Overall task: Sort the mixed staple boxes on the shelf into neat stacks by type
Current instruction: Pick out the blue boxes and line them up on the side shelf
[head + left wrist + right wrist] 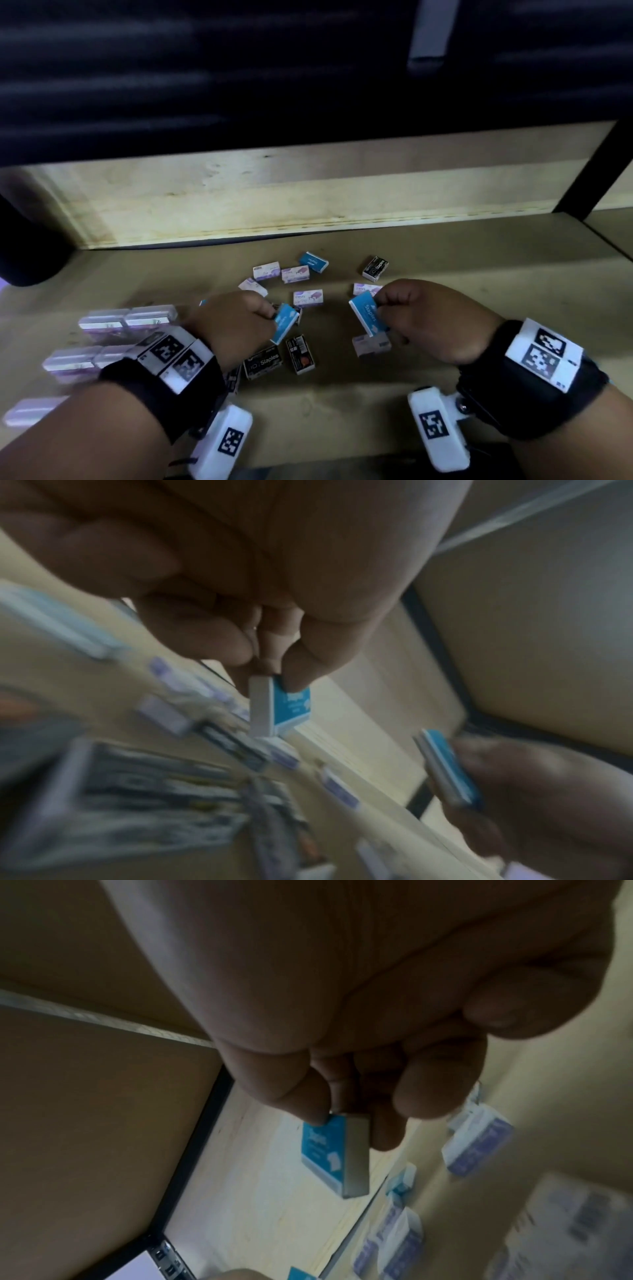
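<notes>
Left grip (pixel 236 320): thumb and fingertips (pixel 301 674) pinched on one short end of a blue staple box (pixel 284 323). The box hangs free of the shelf (pixel 445 253), long axis steeply tilted, free end pointing down and toward the person, printed face turned right.

Right grip (pixel 428 318): thumb and fingertips (pixel 301 1104) pinched on the far end of a second blue staple box (pixel 364 316). Long axis tilted, running from the grip down and toward the person; printed face up and to the left. It hangs just above a white-and-purple box (pixel 371 344) lying flat.

Relation of the pair: the two held boxes face each other across a gap, well apart, roughly level, long axes leaning opposite ways. Judged: joining them into one stack needs both turned flat and their long axes brought parallel.

Third blue box (pixel 313 262): flat near the back board, nearer the left grip by a little.

Remaining loose stock: white-and-purple boxes (pixel 307 298) and black boxes (pixel 263 366) scattered between and below the hands. Wrapped purple packs (pixel 126 318) lie at left.
</notes>
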A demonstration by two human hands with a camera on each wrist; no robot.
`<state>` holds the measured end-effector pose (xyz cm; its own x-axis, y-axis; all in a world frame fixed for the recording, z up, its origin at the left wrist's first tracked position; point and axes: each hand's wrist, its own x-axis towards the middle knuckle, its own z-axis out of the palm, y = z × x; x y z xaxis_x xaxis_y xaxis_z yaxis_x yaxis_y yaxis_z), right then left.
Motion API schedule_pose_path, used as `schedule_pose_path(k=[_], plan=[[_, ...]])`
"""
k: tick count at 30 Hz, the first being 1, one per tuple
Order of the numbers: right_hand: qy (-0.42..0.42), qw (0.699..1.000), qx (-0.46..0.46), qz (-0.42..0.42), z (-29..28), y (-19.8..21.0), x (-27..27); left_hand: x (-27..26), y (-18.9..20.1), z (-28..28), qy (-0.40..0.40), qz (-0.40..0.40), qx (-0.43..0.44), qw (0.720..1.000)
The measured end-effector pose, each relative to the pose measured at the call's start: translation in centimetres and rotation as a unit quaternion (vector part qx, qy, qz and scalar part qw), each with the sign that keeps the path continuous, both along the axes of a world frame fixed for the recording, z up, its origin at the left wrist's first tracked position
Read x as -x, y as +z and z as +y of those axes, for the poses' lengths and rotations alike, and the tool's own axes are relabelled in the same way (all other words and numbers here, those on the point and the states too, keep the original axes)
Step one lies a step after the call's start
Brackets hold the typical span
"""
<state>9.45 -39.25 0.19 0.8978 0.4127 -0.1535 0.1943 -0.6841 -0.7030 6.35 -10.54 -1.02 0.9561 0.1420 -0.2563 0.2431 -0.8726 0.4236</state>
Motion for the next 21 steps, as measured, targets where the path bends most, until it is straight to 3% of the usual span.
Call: schedule_pose_path(k=[8,14,21], plan=[[-0.038,0.995,-0.016,-0.092,-4.6,3.6,0.9,-0.9,0.8,-4.7,-0.102,-0.026,0.013,0.994],[-0.117,0.976,0.089,-0.161,-10.0,6.3,1.7,-2.1,0.9,-8.7,-0.156,-0.029,0.015,0.987],[-0.118,0.963,0.189,-0.15,-14.3,7.3,1.3,-3.9,0.7,-14.3,-0.213,-0.019,0.027,0.976]])
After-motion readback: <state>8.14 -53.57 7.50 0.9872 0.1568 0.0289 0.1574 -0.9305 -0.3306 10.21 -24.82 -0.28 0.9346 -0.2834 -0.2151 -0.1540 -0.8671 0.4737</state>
